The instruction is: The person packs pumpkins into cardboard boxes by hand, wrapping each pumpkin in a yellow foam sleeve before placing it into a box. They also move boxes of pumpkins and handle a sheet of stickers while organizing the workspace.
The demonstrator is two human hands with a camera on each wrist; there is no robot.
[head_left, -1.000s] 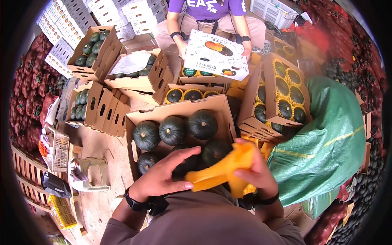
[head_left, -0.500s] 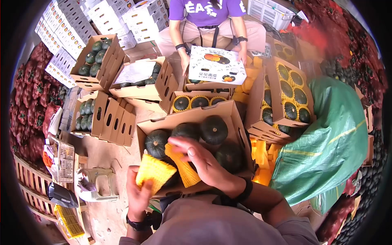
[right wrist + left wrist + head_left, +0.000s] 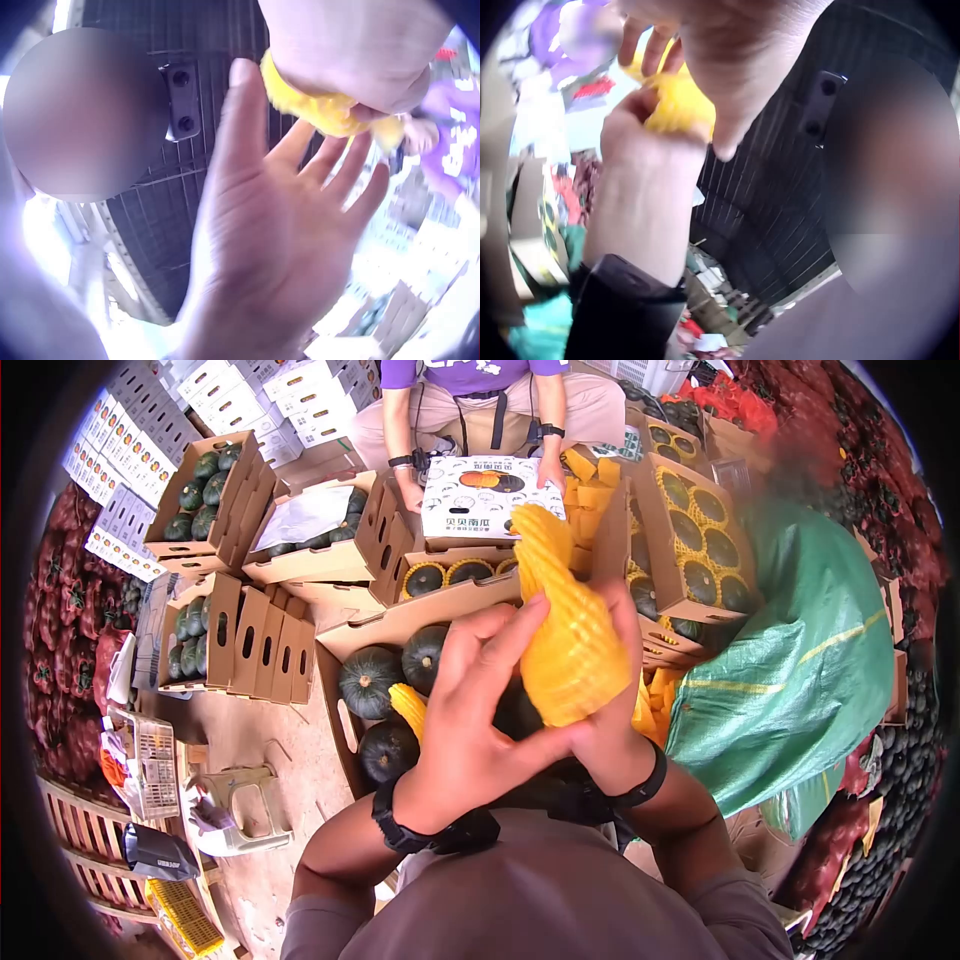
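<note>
My right hand [image 3: 615, 735] grips a yellow foam net sleeve [image 3: 575, 655], raised over an open cardboard box [image 3: 340, 635]. In the right wrist view its curled fingers close round the sleeve [image 3: 307, 105]. My left hand [image 3: 475, 735] is beside it, thumb stretched toward the right hand, straight fingers at the sleeve's left side. Its palm [image 3: 285, 232] shows spread in the right wrist view. Dark green pumpkins [image 3: 370, 682] sit in the box, some hidden behind my hands. A second yellow sleeve [image 3: 408, 708] lies among them, left of my left hand.
Across from me, a seated person in a purple shirt [image 3: 470, 375] holds a white printed box [image 3: 475, 500]. Cardboard boxes [image 3: 700, 545] of netted pumpkins stand at right, beside a green sheet [image 3: 800, 680]. More yellow sleeves [image 3: 660, 690] lie near it. A stool [image 3: 240, 810] stands at left.
Half a second ago my left hand held a yellow sleeve low at left, with my right hand at another over the box. Now my right hand lifts one; another lies in the box.
</note>
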